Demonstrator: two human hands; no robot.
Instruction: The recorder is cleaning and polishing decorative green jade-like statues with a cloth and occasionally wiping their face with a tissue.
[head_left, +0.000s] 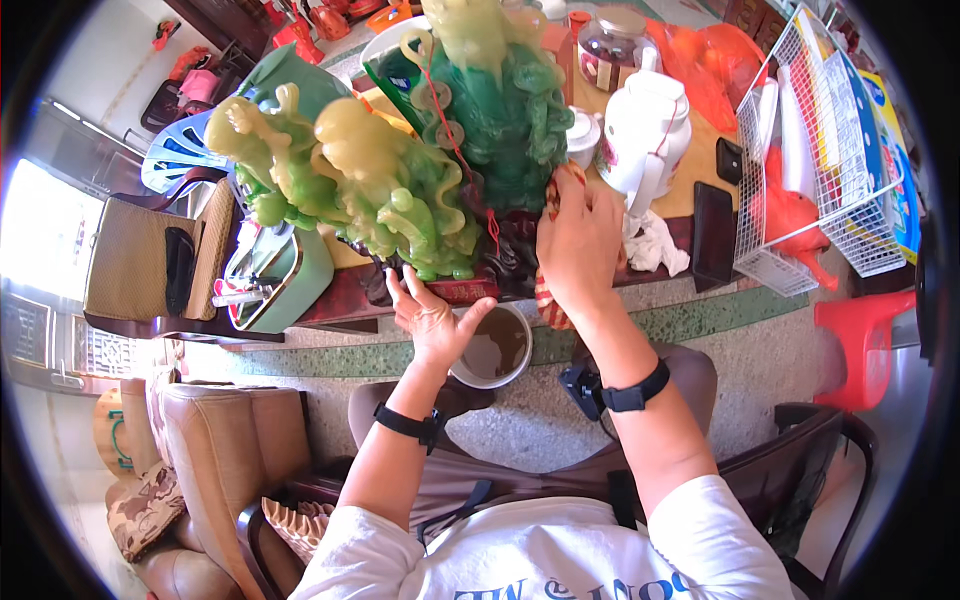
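Observation:
A large green and yellow carved figurine (397, 180) stands at the table's near edge on a dark red base (457, 289) that bears writing. My left hand (435, 319) touches the front of this base with its fingertips, thumb spread. My right hand (581, 240) grips a red and yellow striped cloth (553, 304) at the right end of the base, beside the taller dark green part (506, 127); part of the cloth hangs below the hand. Below the table edge, between my arms, is a white bucket (527, 352) of brownish water. A red cord hangs down the figurine.
Right of my right hand are a white jug (649, 135), crumpled tissue (655, 244), a dark wallet (712, 232) and a white wire basket (855, 187). A green bin (300, 281) stands left of the table. A red plastic stool (862, 345) is at the right.

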